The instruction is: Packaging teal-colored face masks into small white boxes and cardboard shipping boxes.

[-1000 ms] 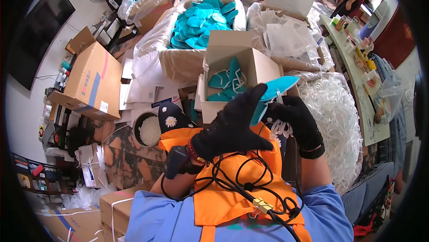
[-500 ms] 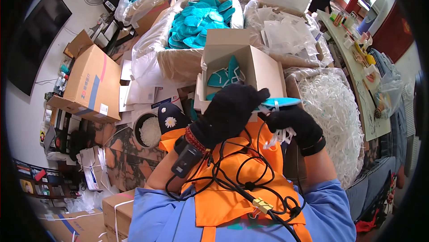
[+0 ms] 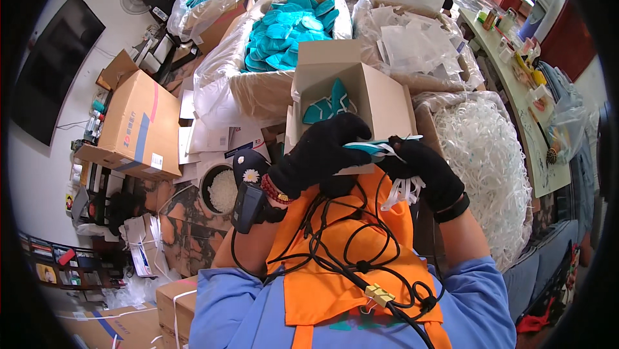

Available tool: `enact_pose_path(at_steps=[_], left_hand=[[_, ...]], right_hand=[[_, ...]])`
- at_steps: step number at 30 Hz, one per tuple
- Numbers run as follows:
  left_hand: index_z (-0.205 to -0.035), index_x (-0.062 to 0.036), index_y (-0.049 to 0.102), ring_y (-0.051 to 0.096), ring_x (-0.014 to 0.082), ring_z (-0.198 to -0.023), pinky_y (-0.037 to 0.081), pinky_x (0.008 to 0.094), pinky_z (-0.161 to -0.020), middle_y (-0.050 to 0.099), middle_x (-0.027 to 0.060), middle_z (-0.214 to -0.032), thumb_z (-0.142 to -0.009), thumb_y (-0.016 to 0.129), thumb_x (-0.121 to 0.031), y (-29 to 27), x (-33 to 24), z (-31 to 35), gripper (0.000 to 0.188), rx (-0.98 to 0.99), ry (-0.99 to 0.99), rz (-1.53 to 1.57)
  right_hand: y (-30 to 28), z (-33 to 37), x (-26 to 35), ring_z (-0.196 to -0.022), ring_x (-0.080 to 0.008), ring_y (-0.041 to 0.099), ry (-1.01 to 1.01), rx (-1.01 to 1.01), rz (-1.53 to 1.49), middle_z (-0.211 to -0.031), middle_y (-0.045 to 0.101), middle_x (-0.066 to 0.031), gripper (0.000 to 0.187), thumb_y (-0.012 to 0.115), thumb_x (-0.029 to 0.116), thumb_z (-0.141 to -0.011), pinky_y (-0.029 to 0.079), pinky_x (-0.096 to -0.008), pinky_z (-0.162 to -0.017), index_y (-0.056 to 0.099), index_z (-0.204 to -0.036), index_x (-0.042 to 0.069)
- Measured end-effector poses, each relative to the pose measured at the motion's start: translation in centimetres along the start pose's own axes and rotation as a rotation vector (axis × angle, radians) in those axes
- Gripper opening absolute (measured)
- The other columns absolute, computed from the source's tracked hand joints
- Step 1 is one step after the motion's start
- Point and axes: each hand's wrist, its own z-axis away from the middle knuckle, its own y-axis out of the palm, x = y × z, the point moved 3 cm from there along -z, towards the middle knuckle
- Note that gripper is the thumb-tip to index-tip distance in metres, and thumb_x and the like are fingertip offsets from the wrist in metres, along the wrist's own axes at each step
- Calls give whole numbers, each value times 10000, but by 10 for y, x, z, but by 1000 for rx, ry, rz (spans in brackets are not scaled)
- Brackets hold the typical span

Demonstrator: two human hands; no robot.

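Observation:
A teal face mask [image 3: 362, 148] is held edge-on between my two black-gloved hands, over the near rim of an open carton. My left hand [image 3: 319, 152] pinches its left end. On the right side, my right hand [image 3: 427, 173] is closed around the other end and a bunch of white elastic straps [image 3: 405, 192], whose loops hang below the fingers. One white strap runs across the mask. Inside the small open carton [image 3: 393, 100], just beyond my hands, lie teal masks [image 3: 339, 97] with white straps on them. My left hand hides the carton's near left part.
Ahead stands a lined box heaped with teal masks [image 3: 290, 29]. Right of it is a box of clear plastic bags [image 3: 419, 49]; nearer, a box of white straps [image 3: 480, 175]. A brown carton [image 3: 138, 126] and a bowl of white bits [image 3: 222, 191] are left. Black cables [image 3: 335, 246] hang over my orange apron.
My left hand has shifted a little down and left. The mask has turned to a thinner edge-on angle and lies more to the left. The view has tilted slightly.

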Motion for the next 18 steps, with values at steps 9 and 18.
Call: enact_pose_path(at_steps=[9,18], left_hand=[[-1043,-68,635,612,181,-895,500,315,-746,619,90,-929,-789,713,-129,7,-29,2,273,-37,232,-741],[-1240,-51,510,565,301,-1091,460,387,-908,558,180,-1170,-885,577,-151,27,13,9,375,124,-141,261]], right_hand=[[6,-12,-9,-741,-118,599,-69,115,-91,-817,613,-22,196,574,198,-925,492,-244,-677,610,-1009,25],[-18,4,-14,-716,-142,638,15,101,48,-844,664,-58,209,640,139,-870,510,-244,-659,633,-1025,0]])
